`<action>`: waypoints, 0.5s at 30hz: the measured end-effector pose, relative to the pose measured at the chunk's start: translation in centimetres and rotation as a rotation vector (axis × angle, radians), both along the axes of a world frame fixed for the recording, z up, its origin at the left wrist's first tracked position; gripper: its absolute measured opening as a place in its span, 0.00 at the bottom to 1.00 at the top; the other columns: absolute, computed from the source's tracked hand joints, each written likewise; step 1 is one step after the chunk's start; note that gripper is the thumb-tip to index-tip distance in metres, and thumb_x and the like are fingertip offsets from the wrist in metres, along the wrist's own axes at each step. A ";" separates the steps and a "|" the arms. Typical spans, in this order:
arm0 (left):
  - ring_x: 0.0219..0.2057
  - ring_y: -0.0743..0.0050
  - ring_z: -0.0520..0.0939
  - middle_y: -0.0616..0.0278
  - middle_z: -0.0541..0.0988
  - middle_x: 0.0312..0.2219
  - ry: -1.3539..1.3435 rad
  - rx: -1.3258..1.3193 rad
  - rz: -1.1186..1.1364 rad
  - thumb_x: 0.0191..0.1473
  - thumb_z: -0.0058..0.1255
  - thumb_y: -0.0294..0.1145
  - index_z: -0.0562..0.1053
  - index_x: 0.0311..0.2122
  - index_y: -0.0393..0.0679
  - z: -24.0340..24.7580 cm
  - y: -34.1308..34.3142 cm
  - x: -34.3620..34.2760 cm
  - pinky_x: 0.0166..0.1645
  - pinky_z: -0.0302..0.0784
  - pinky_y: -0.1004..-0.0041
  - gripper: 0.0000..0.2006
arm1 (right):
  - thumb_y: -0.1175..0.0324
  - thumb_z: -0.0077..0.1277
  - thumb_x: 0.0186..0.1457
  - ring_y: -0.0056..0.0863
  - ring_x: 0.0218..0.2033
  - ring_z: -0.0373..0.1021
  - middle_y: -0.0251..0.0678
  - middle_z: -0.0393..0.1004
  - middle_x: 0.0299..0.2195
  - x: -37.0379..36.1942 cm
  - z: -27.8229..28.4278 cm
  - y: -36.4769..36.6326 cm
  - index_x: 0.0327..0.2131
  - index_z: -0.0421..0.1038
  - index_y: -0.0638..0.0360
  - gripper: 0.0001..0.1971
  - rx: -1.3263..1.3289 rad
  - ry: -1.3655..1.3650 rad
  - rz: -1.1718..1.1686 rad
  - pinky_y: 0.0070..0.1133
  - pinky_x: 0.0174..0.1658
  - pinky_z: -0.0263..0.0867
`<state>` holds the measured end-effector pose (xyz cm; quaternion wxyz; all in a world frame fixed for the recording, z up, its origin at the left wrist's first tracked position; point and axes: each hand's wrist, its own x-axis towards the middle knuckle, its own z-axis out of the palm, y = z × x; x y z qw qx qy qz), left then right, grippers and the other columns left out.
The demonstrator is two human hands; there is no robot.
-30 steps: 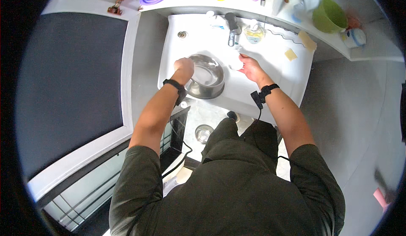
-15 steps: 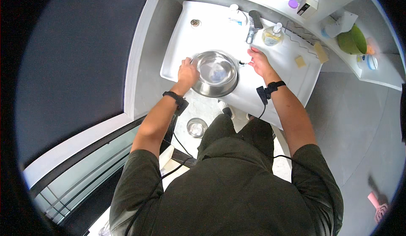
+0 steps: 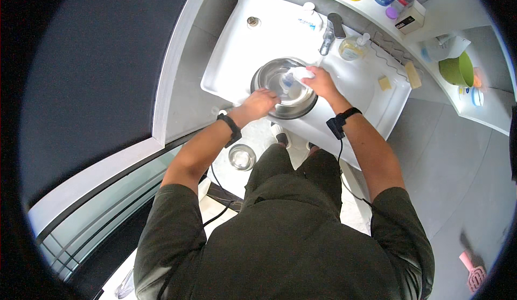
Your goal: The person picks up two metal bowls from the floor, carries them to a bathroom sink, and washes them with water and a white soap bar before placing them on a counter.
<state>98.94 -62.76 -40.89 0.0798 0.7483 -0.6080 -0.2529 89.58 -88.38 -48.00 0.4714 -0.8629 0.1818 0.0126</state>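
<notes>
A wide stainless steel bowl (image 3: 298, 108) with a dark base edge sits at the near edge of the white sink (image 3: 223, 76). My left hand (image 3: 261, 104) is closed over its near-left rim, fingertips slightly blurred and reaching inside. Pinched in my right hand (image 3: 322, 82) is a soft-looking white piece (image 3: 302, 75), like a cloth or sponge, above the bowl's right side. Its exact kind is unclear. Behind the bowl stands the faucet (image 3: 327, 41), its spout pointing toward me.
A white bottle (image 3: 309, 17) and a clear pump bottle (image 3: 353, 47) flank the faucet. Yellow sponge pieces (image 3: 384, 82) lie at the sink's right. A smaller steel bowl (image 3: 242, 157) rests on the floor. Shelves hold bottles, a white box (image 3: 410, 17) and a green bowl (image 3: 456, 69).
My right hand has moved left over the bowl, with the white piece now plainly showing in it. My left hand has slid from the bowl's left side to its near rim.
</notes>
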 end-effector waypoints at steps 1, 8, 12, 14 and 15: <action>0.41 0.57 0.79 0.58 0.76 0.34 -0.042 0.003 -0.026 0.48 0.58 0.31 0.75 0.38 0.43 0.1 -0.5 -0.5 0.50 0.72 0.62 0.10 | 0.63 0.61 0.47 0.49 0.47 0.73 0.55 0.75 0.45 0.4 0.8 0.9 0.45 0.76 0.66 0.22 -0.198 0.012 0.080 0.34 0.53 0.68; 0.40 0.63 0.80 0.61 0.77 0.33 -0.219 -0.054 -0.063 0.51 0.53 0.34 0.76 0.35 0.45 0.3 -2.6 -2.9 0.46 0.74 0.66 0.08 | 0.64 0.57 0.47 0.50 0.47 0.73 0.56 0.77 0.40 0.1 4.4 3.6 0.36 0.79 0.66 0.15 -0.187 0.473 0.268 0.36 0.50 0.71; 0.41 0.66 0.80 0.63 0.77 0.34 -0.276 -0.093 -0.080 0.51 0.50 0.31 0.76 0.34 0.45 1.0 -4.4 -3.7 0.47 0.74 0.68 0.06 | 0.71 0.53 0.51 0.49 0.45 0.72 0.53 0.76 0.38 -0.2 0.5 2.2 0.41 0.75 0.63 0.13 -0.560 0.339 0.185 0.34 0.50 0.69; 0.41 0.66 0.80 0.63 0.77 0.34 -0.292 -0.094 -0.099 0.51 0.48 0.31 0.76 0.33 0.45 1.2 -5.1 -3.5 0.47 0.74 0.68 0.07 | 0.73 0.49 0.54 0.49 0.45 0.71 0.51 0.76 0.38 1.0 -1.6 0.9 0.44 0.72 0.62 0.13 -0.626 0.308 0.166 0.34 0.50 0.68; 0.41 0.66 0.79 0.63 0.76 0.35 -0.282 -0.102 -0.114 0.51 0.48 0.31 0.76 0.34 0.44 0.8 -4.8 -3.2 0.47 0.74 0.68 0.07 | 0.74 0.52 0.52 0.49 0.46 0.70 0.50 0.75 0.42 1.3 -1.8 0.8 0.45 0.72 0.62 0.15 -0.574 0.187 0.174 0.35 0.49 0.69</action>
